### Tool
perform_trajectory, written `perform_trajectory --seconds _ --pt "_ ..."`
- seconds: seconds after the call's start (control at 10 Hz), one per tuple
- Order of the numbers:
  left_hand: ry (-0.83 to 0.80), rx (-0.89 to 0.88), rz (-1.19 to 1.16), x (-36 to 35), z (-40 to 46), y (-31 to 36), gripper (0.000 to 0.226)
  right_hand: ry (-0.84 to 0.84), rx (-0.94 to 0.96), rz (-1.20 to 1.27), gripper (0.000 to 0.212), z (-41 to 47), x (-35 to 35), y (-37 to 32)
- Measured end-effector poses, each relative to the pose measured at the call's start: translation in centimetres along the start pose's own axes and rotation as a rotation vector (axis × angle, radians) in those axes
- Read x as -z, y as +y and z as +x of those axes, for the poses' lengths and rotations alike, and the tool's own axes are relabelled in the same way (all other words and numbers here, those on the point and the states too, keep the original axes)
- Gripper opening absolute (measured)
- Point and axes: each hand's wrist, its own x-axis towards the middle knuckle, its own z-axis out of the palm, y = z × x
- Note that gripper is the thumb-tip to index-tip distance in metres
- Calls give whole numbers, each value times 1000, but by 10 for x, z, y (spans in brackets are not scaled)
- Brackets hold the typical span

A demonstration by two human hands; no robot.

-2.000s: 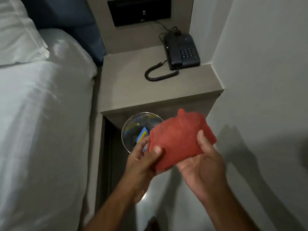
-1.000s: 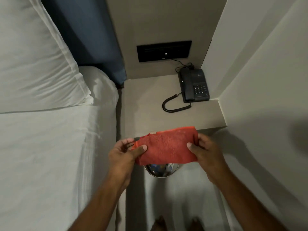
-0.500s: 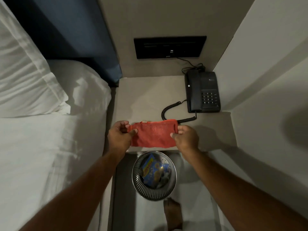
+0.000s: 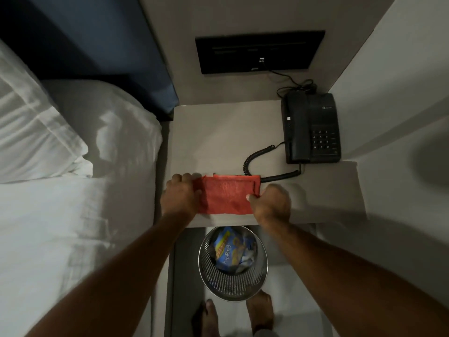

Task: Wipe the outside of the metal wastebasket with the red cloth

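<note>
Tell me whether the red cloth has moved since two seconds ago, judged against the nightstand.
Yes. The red cloth was held in the air over the metal mesh wastebasket; now both hands stretch it flat at the front edge of the beige nightstand top.

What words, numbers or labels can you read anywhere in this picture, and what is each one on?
"Popping": on the blue snack packet lying in the metal wastebasket.
Red-and-yellow brand band on the same packet: too blurred to read.
Digits "1 2 3" and those below: on the telephone keypad, only faintly legible.
Small logo at the telephone's top corner: too small to read.
</note>
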Motion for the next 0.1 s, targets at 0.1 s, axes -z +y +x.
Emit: perform_trajectory --seconds 0.1 --pt "73 -82 202 25 3 16 46 92 177 -71 40 -15 13 -18"
